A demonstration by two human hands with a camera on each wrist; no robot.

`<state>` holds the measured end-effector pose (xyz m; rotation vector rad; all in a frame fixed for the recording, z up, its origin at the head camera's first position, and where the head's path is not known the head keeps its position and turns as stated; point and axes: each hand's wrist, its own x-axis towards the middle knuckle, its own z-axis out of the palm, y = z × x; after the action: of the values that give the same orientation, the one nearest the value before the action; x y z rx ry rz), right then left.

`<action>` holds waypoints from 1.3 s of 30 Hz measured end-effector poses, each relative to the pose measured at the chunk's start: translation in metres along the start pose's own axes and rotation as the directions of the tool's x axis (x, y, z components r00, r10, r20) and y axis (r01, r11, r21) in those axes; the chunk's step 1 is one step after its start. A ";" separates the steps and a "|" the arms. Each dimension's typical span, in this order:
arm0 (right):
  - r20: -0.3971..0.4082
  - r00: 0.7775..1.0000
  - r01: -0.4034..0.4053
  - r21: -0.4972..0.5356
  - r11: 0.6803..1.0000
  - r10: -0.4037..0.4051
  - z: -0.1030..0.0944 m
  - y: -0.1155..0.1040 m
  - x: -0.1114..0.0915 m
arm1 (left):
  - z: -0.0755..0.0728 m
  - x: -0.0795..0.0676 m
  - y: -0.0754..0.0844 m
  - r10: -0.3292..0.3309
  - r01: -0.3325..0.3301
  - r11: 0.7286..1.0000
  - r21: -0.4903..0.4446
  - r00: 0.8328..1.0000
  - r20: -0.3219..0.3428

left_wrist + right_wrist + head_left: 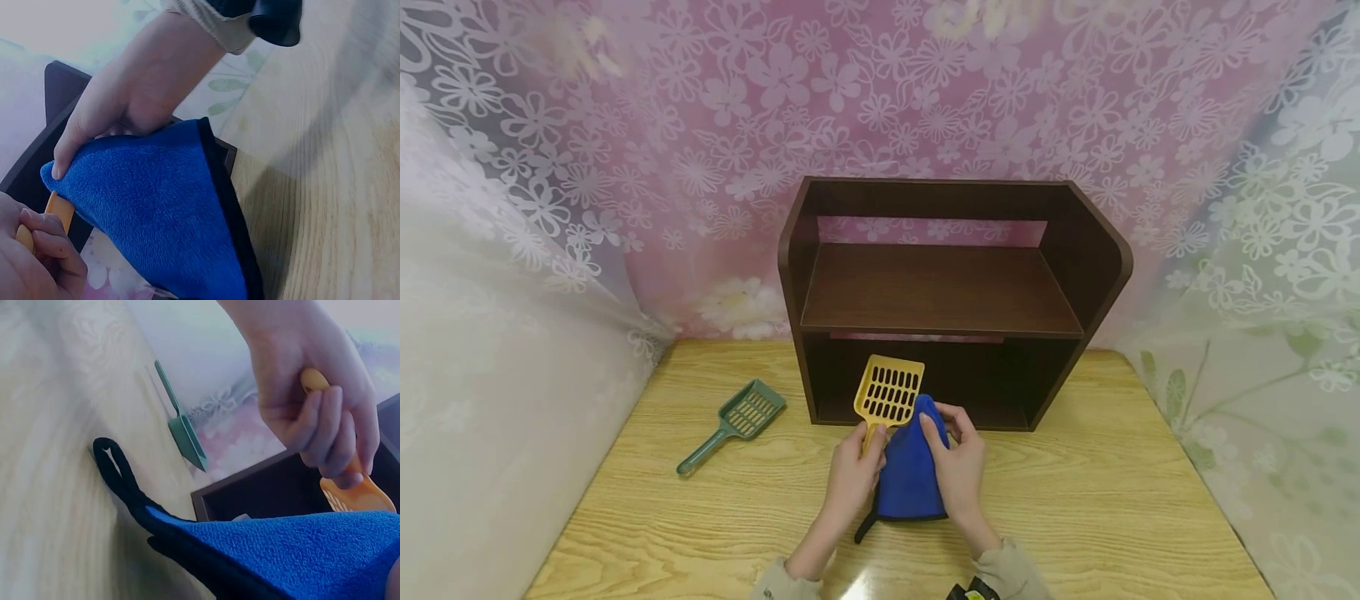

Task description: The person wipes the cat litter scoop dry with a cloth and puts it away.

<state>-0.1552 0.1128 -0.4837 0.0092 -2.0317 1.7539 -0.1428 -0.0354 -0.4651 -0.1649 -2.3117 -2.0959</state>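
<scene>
L hand (853,468): fingers curled round handle of yellow slotted plastic scoop (889,390).
R hand (958,467): fingers pinched blue fleece cloth w/ black trim (910,483), against scoop.
Both: mid counter (1112,517), front of dark wooden shelf (940,292).
Green slotted scoop (733,422): near counter's left edge.

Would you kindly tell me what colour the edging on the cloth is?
Black, bordering the blue cloth; the left wrist view shows it best.

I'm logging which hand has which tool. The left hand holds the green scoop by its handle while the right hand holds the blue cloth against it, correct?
Not quite: the left hand holds the yellow scoop, not the green one. The head view shows the green scoop lying untouched on the table, left of the shelf. The rest stands: the right hand holds the blue cloth against it.
</scene>
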 end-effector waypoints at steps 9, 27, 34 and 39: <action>0.061 0.998 0.004 0.021 1.000 -0.005 0.002 -0.022 -0.016 | 0.003 0.007 -0.016 -0.062 0.061 0.994 -0.091 0.998 -0.013; -0.052 0.995 -0.063 0.282 0.957 0.081 0.007 0.009 -0.005 | 0.003 -0.001 -0.002 -0.049 0.053 0.998 -0.046 0.995 0.085; -0.108 0.986 -0.085 0.325 0.942 0.126 0.002 0.007 0.005 | 0.005 -0.002 -0.015 0.017 -0.025 0.995 0.099 0.997 0.079; -0.111 0.988 -0.070 0.315 0.947 0.110 -0.004 0.009 0.012 | 0.000 -0.003 -0.022 0.006 -0.026 0.987 0.158 0.992 0.127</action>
<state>-0.1671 0.1220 -0.4873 -0.0967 -1.6735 2.0595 -0.1417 -0.0378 -0.4872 -0.3206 -2.5272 -1.9360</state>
